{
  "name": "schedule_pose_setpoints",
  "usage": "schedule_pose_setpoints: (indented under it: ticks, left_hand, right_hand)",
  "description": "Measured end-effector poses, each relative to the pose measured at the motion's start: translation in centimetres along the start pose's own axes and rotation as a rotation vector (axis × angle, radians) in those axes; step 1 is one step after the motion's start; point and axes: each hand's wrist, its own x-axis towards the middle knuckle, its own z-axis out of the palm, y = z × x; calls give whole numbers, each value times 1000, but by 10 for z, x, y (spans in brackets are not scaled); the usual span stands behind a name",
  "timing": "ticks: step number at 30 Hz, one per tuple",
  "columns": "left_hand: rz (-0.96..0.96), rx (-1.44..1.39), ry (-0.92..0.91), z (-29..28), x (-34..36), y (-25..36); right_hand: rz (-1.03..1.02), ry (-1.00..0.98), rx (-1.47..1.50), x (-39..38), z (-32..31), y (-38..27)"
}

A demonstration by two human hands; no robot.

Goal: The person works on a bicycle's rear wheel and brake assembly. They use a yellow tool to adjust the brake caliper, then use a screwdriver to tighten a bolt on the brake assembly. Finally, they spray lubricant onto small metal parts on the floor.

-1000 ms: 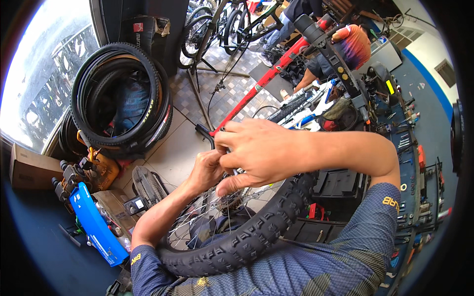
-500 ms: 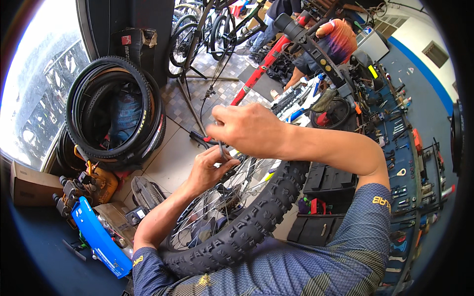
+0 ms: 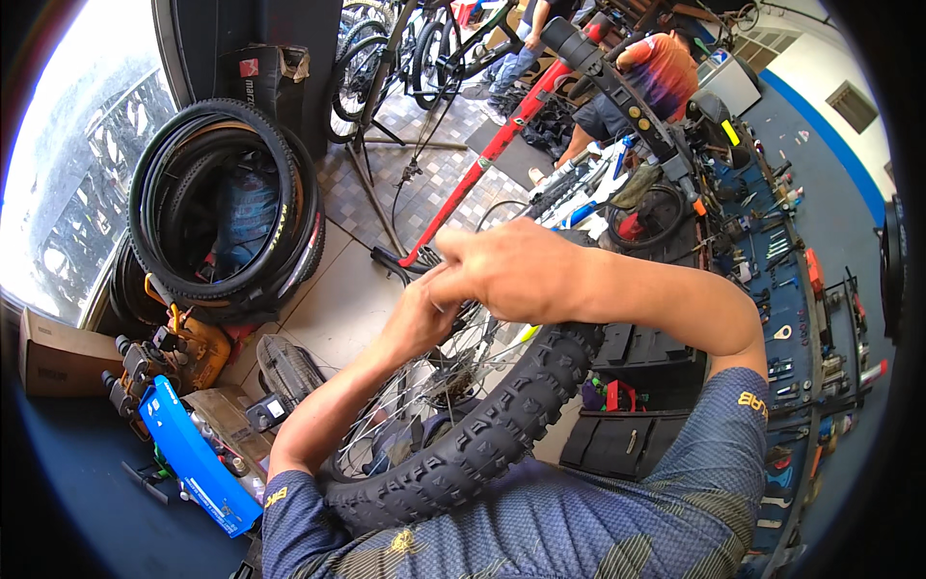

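Head view: the knobby-tyred wheel (image 3: 492, 434) is before the torso (image 3: 540, 521). Above its far side, left hand (image 3: 417, 323) and right hand (image 3: 526, 272) meet, fingers curled; contents cannot be told. Apparent step: two-handed work there; next move requires steady support.

There are two bare hands (image 3: 526, 270), one knobby wheel (image 3: 482, 434) near, one red tube (image 3: 492, 154), two other people (image 3: 666, 68) far, one blue box (image 3: 188, 468) at left; the stacked tyres (image 3: 140, 207) overlap too much to count.
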Motion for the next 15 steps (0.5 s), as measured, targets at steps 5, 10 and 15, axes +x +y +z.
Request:
schedule_pose_setpoints:
  ticks: [5,10,15]
  left_hand:
    - [111,46,-40,-19,2,-1]
    - [80,24,26,-13,2,4]
    - [38,-36,62,-4,-1,4]
  right_hand:
    - [-130,-239,192,-13,-29,5]
    - [7,-192,-46,-24,-48,10]
    - [244,-69,-279,-7,-37,20]
